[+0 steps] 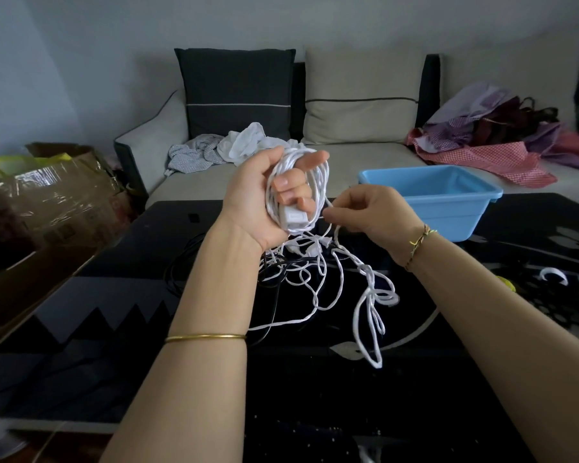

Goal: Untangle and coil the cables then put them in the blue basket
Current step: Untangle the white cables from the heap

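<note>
My left hand is raised over the table and grips a coil of white cable wound around its fingers, with a small white switch box at the bottom of the coil. My right hand pinches a strand of the same white cable just right of the coil. Below both hands loose white cable hangs in loops and knots down to the black table. A black cable lies on the table under my left forearm. The blue basket stands on the table behind my right hand.
A beige sofa with a dark cushion, crumpled white cloth and a pile of red and purple fabric stands behind the table. A cardboard box wrapped in tape sits at left. Small white objects lie at the table's right edge.
</note>
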The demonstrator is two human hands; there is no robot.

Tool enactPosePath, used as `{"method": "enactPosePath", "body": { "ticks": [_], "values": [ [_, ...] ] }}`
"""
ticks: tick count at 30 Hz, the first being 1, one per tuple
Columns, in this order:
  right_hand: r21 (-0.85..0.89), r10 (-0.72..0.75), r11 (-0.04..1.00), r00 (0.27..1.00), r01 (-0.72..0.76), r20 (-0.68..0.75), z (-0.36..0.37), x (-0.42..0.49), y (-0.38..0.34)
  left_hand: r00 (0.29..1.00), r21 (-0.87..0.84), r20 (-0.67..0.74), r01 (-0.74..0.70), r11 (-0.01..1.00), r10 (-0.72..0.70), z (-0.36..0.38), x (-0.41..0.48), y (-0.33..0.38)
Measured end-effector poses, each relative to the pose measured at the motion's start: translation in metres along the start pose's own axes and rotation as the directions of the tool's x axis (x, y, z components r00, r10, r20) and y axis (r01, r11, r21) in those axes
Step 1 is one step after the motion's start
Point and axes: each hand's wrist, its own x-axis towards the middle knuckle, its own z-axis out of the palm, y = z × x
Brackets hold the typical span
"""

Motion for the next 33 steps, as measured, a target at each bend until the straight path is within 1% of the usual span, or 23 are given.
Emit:
{"method": "enactPosePath", "body": {
  "ticks": [1, 3, 4, 8, 10, 11, 12, 13, 14, 15, 16, 17, 18, 19, 20, 21, 23, 25, 27, 29, 31, 33],
  "values": [
    [-0.108, -0.021, 0.994, 0.999, 0.016, -0.045, -0.003, 0.0, -0.005, 1.0, 0.039, 0.008, 0.003, 0.999, -0.003, 0.003, 0.0, 0.001],
    [-0.317, -0.109, 0.946, 0.987, 0.066, -0.118, -0.01, 0.0, -0.016, 0.999, 0.084, 0.036, -0.002, 0.996, -0.001, 0.01, -0.001, 0.002],
    [-0.368, -0.15, 0.926, 0.978, 0.087, -0.146, -0.013, 0.001, -0.021, 0.999, 0.095, 0.053, -0.012, 0.995, 0.007, 0.013, -0.001, 0.003],
    [-0.38, -0.219, 0.916, 0.953, 0.128, -0.208, -0.009, 0.003, -0.025, 0.996, 0.175, 0.087, -0.051, 0.983, 0.036, 0.024, -0.001, 0.003],
    [-0.434, -0.266, 0.89, 0.931, 0.138, -0.251, -0.008, 0.006, -0.022, 0.995, 0.214, 0.091, -0.065, 0.975, 0.046, 0.028, -0.001, 0.002],
    [-0.451, -0.267, 0.884, 0.924, 0.121, -0.275, -0.007, 0.007, -0.021, 0.995, 0.224, 0.091, -0.07, 0.972, 0.051, 0.029, -0.001, 0.001],
    [-0.411, -0.241, 0.905, 0.925, 0.106, -0.294, -0.007, 0.009, -0.019, 0.994, 0.23, 0.091, -0.075, 0.97, 0.055, 0.03, 0.0, 0.001],
    [-0.281, -0.174, 0.955, 0.941, 0.09, -0.291, -0.006, 0.01, -0.018, 0.994, 0.232, 0.09, -0.081, 0.969, 0.061, 0.031, 0.0, 0.001],
    [-0.064, -0.082, 0.996, 0.965, 0.068, -0.251, -0.004, 0.009, -0.018, 0.994, 0.231, 0.089, -0.087, 0.969, 0.068, 0.032, 0.0, 0.001],
    [0.185, 0.011, 0.982, 0.984, 0.023, -0.18, -0.001, 0.009, -0.018, 0.993, 0.227, 0.085, -0.094, 0.969, 0.077, 0.032, 0.0, 0.001],
    [0.404, 0.079, 0.914, 0.993, -0.04, -0.082, 0.002, 0.009, -0.02, 0.993, 0.218, 0.082, -0.102, 0.971, 0.086, 0.032, 0.0, 0.002],
    [0.552, 0.113, 0.827, 0.993, -0.106, 0.02, 0.004, 0.008, -0.02, 0.992, 0.201, 0.08, -0.11, 0.973, 0.095, 0.033, 0.0, 0.002],
    [0.636, 0.126, 0.753, 0.986, -0.169, 0.113, 0.006, 0.008, -0.02, 0.991, 0.175, 0.077, -0.118, 0.977, 0.106, 0.032, 0.0, 0.002],
    [0.676, 0.121, 0.702, 0.974, -0.222, 0.194, 0.006, 0.006, -0.019, 0.991, 0.145, 0.072, -0.126, 0.981, 0.117, 0.032, -0.001, 0.003],
    [0.683, 0.111, 0.683, 0.961, -0.26, 0.254, 0.006, 0.005, -0.018, 0.99, 0.114, 0.062, -0.135, 0.984, 0.128, 0.031, -0.001, 0.003],
    [0.667, 0.102, 0.691, 0.951, -0.278, 0.291, 0.005, 0.004, -0.016, 0.989, 0.086, 0.048, -0.142, 0.986, 0.138, 0.03, -0.001, 0.003],
    [0.626, 0.089, 0.734, 0.951, -0.264, 0.296, 0.005, 0.004, -0.012, 0.988, 0.041, 0.006, -0.153, 0.987, 0.153, 0.027, -0.001, 0.004],
    [0.598, 0.088, 0.776, 0.972, -0.203, 0.216, 0.005, 0.006, -0.009, 0.987, 0.001, -0.046, -0.153, 0.988, 0.152, 0.023, -0.001, 0.005],
    [0.565, 0.104, 0.817, 0.993, -0.12, 0.06, 0.004, 0.008, -0.009, 0.983, -0.006, -0.109, -0.146, 0.989, 0.144, 0.019, -0.001, 0.006],
    [0.575, 0.125, 0.816, 0.99, -0.061, -0.073, 0.002, 0.009, -0.009, 0.977, 0.029, -0.168, -0.128, 0.991, 0.131, 0.016, -0.001, 0.006],
    [0.588, 0.153, 0.808, 0.979, -0.046, -0.133, 0.0, 0.009, -0.008, 0.975, 0.029, -0.19, -0.108, 0.994, 0.111, 0.016, -0.002, 0.003],
    [0.547, 0.174, 0.833, 0.977, -0.079, -0.125, 0.003, 0.007, -0.007, 0.983, -0.052, -0.157, -0.107, 0.993, 0.097, 0.017, -0.001, 0.001]
  ]
}}
